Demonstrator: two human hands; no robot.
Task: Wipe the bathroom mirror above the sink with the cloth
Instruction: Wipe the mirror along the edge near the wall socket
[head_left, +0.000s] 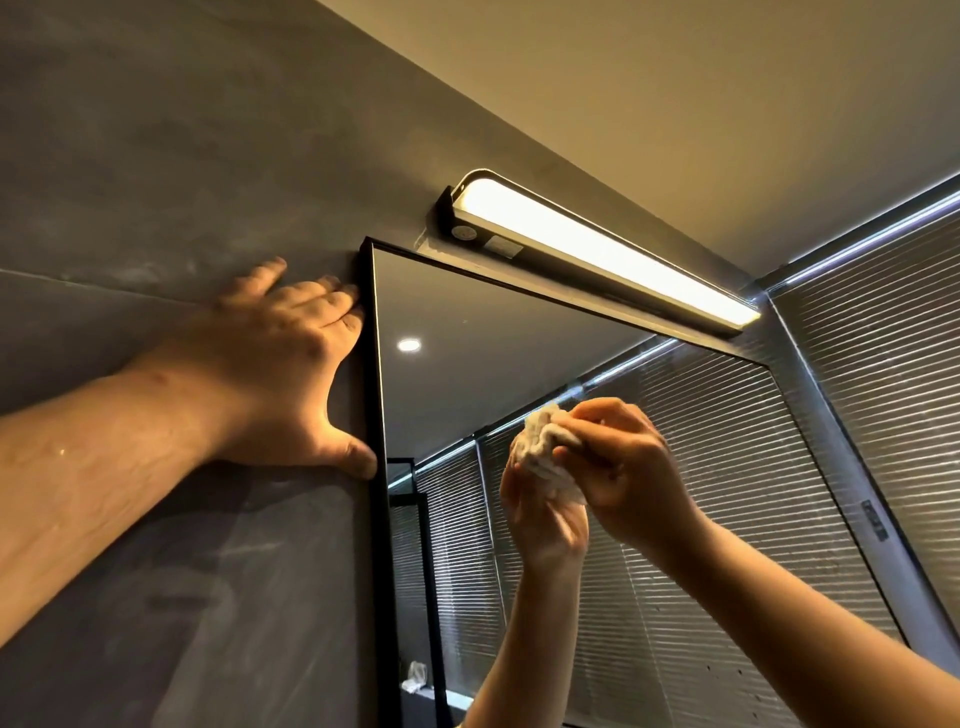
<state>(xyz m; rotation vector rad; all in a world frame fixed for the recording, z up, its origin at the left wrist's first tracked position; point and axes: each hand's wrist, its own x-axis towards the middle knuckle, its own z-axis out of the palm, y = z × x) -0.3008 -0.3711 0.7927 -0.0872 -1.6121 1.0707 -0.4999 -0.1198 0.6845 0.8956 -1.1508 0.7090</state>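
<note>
White cloth (545, 457), bunched, is pressing the mirror (467, 312) near its top; my right hand (628, 467) is pinching it, left hand (280, 364) bracing, fingers spread. Wiping seems midway; streaks I can't judge.

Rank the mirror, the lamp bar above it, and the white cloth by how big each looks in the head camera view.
1. Mirror, by far the largest.
2. Lamp bar.
3. Cloth, smallest, bunched in the right hand and partly hidden, though it sits nearer the camera.

No text, brand or number can be read; a small pale label on the light bar (597, 249), upper centre, seems too blurred to make out.
</note>
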